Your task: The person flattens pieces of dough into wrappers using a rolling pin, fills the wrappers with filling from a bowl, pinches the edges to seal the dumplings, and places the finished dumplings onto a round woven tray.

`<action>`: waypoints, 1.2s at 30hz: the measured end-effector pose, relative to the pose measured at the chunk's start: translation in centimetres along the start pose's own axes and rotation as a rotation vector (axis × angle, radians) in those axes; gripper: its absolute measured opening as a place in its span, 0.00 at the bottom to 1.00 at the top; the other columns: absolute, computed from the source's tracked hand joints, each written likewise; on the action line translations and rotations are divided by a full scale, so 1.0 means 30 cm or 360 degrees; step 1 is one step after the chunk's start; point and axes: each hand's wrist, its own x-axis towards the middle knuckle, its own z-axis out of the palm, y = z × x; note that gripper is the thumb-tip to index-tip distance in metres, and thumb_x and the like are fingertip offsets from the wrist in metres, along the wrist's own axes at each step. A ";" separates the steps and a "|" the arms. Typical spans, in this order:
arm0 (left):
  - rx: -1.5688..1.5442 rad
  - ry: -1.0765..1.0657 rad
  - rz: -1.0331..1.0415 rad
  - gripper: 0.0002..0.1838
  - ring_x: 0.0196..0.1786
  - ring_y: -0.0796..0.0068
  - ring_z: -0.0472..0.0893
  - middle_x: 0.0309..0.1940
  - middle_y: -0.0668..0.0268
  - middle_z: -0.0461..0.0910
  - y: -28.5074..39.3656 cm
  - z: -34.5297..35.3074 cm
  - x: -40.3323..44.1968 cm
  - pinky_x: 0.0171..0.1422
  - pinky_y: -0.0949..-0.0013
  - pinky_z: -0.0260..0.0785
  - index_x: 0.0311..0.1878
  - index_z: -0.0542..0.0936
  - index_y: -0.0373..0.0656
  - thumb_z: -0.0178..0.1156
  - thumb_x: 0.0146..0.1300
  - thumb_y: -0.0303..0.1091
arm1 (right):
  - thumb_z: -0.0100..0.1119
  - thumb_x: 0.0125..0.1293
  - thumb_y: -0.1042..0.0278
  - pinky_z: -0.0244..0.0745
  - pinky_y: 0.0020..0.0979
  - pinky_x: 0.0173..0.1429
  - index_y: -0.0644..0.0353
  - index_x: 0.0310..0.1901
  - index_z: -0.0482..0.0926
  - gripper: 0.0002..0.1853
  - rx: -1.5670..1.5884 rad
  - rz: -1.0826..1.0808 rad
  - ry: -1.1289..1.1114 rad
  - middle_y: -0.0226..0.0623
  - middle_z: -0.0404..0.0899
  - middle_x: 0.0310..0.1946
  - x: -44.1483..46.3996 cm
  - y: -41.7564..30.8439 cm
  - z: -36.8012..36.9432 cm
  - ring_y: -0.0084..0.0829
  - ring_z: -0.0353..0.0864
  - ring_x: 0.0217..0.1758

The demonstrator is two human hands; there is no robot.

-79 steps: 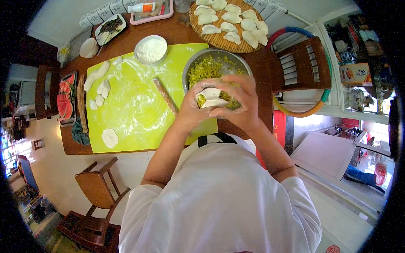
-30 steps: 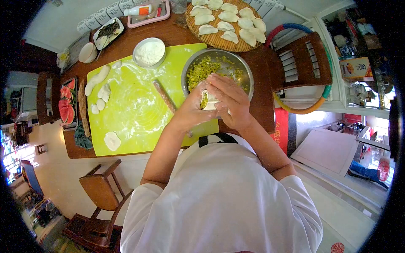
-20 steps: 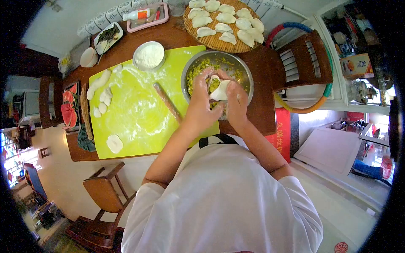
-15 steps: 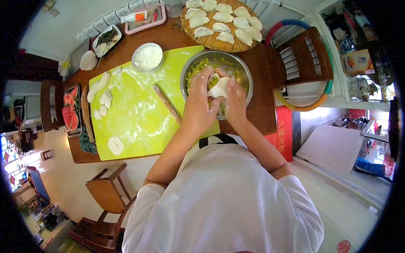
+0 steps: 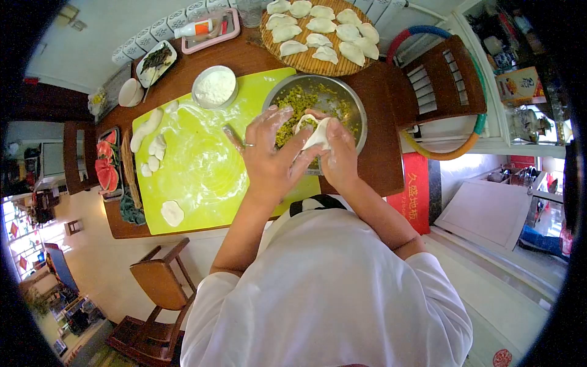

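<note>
A half-folded dumpling (image 5: 315,138), with green filling showing at its open top, is held above a steel bowl (image 5: 362,125) of chopped green filling (image 5: 299,101). My right hand (image 5: 340,160) grips its right side, thumb and fingers closed on the dough. At its left edge, my left hand (image 5: 269,156) has thumb and index finger on the wrapper, while the other fingers stretch out to the left over the bowl's rim. Left of that hand, the end of a rolling pin (image 5: 232,137) shows; the hand hides the remainder.
A floury green mat (image 5: 202,183) carries a dough roll (image 5: 147,130), dough pieces (image 5: 157,147) and a flat wrapper (image 5: 172,213). A flour bowl (image 5: 215,87) stands at its back edge. Several finished dumplings lie on a round woven tray (image 5: 275,44). Watermelon slices (image 5: 106,168) sit at the left.
My left hand has shifted left and spread its fingers, now covering much of the rolling pin. The dumpling stays in my right hand, turned slightly with its filled opening upward.
</note>
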 end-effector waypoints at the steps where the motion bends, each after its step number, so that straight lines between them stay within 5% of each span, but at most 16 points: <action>1: 0.0017 0.0006 0.0028 0.14 0.52 0.54 0.72 0.47 0.58 0.76 -0.003 0.001 -0.005 0.58 0.56 0.62 0.35 0.85 0.49 0.71 0.42 0.39 | 0.39 0.71 0.47 0.71 0.29 0.52 0.70 0.55 0.68 0.29 -0.0084 -0.0037 0.0016 0.40 0.75 0.47 -0.002 0.001 0.001 0.26 0.75 0.46; 8: -0.0085 -0.0020 0.0065 0.15 0.53 0.55 0.72 0.48 0.61 0.74 -0.024 0.006 -0.014 0.61 0.56 0.59 0.35 0.82 0.48 0.71 0.42 0.39 | 0.38 0.72 0.47 0.68 0.27 0.54 0.69 0.54 0.69 0.29 -0.0159 0.0008 -0.0076 0.39 0.75 0.47 -0.016 -0.013 0.008 0.24 0.74 0.46; 14: -0.0429 0.0059 -0.0329 0.23 0.54 0.55 0.71 0.50 0.60 0.73 -0.006 0.005 -0.005 0.58 0.57 0.63 0.39 0.83 0.47 0.74 0.38 0.45 | 0.37 0.72 0.46 0.69 0.27 0.53 0.69 0.54 0.70 0.29 -0.0249 -0.0066 -0.0086 0.40 0.75 0.48 -0.016 -0.020 0.013 0.24 0.74 0.46; 17: -0.0210 0.0033 -0.0147 0.22 0.53 0.57 0.71 0.49 0.64 0.74 -0.021 0.004 -0.014 0.62 0.52 0.56 0.39 0.83 0.53 0.72 0.37 0.47 | 0.37 0.72 0.46 0.70 0.27 0.53 0.69 0.55 0.69 0.29 -0.0402 -0.0060 -0.0101 0.41 0.75 0.48 -0.026 -0.046 0.023 0.25 0.75 0.47; 19: -0.0068 0.0087 0.0109 0.26 0.54 0.56 0.71 0.48 0.62 0.75 -0.038 0.009 -0.026 0.58 0.56 0.63 0.38 0.84 0.49 0.75 0.33 0.48 | 0.37 0.72 0.46 0.71 0.27 0.51 0.70 0.55 0.69 0.30 -0.0368 -0.0068 -0.0119 0.42 0.74 0.49 -0.025 -0.041 0.023 0.26 0.75 0.46; 23: 0.0032 0.0108 0.0116 0.23 0.54 0.56 0.71 0.47 0.63 0.75 -0.033 0.020 -0.044 0.58 0.55 0.63 0.35 0.85 0.49 0.74 0.33 0.49 | 0.38 0.71 0.46 0.71 0.27 0.51 0.70 0.55 0.69 0.30 -0.0334 -0.0062 -0.0122 0.42 0.74 0.48 -0.025 -0.021 0.006 0.26 0.76 0.45; 26: 0.0008 0.0018 0.0090 0.29 0.55 0.56 0.70 0.48 0.64 0.74 -0.033 0.027 -0.052 0.64 0.52 0.56 0.43 0.82 0.51 0.72 0.34 0.53 | 0.39 0.71 0.46 0.71 0.28 0.52 0.70 0.55 0.68 0.29 -0.0332 -0.0033 -0.0132 0.42 0.74 0.48 -0.026 -0.018 0.002 0.27 0.76 0.47; 28: -0.0804 0.0194 -0.0548 0.43 0.59 0.54 0.67 0.52 0.60 0.72 -0.012 0.029 -0.041 0.65 0.54 0.57 0.55 0.74 0.47 0.74 0.32 0.56 | 0.40 0.71 0.47 0.71 0.28 0.53 0.70 0.56 0.67 0.29 -0.0250 -0.0028 -0.0096 0.42 0.74 0.48 -0.026 -0.024 0.013 0.27 0.75 0.47; 31: -0.1209 -0.0164 -0.0602 0.53 0.62 0.52 0.64 0.56 0.56 0.69 -0.057 0.057 -0.018 0.66 0.55 0.55 0.62 0.65 0.42 0.75 0.31 0.57 | 0.40 0.71 0.47 0.69 0.27 0.53 0.69 0.56 0.67 0.28 -0.0246 -0.0051 -0.0119 0.40 0.74 0.47 -0.019 -0.039 0.032 0.26 0.74 0.47; 36: -0.1185 -0.0430 -0.0315 0.53 0.62 0.52 0.65 0.57 0.52 0.67 -0.088 0.089 -0.013 0.65 0.57 0.57 0.63 0.65 0.41 0.75 0.32 0.55 | 0.42 0.71 0.51 0.67 0.27 0.54 0.66 0.53 0.70 0.24 -0.0619 -0.0329 -0.0054 0.36 0.74 0.46 -0.020 -0.031 0.036 0.25 0.73 0.47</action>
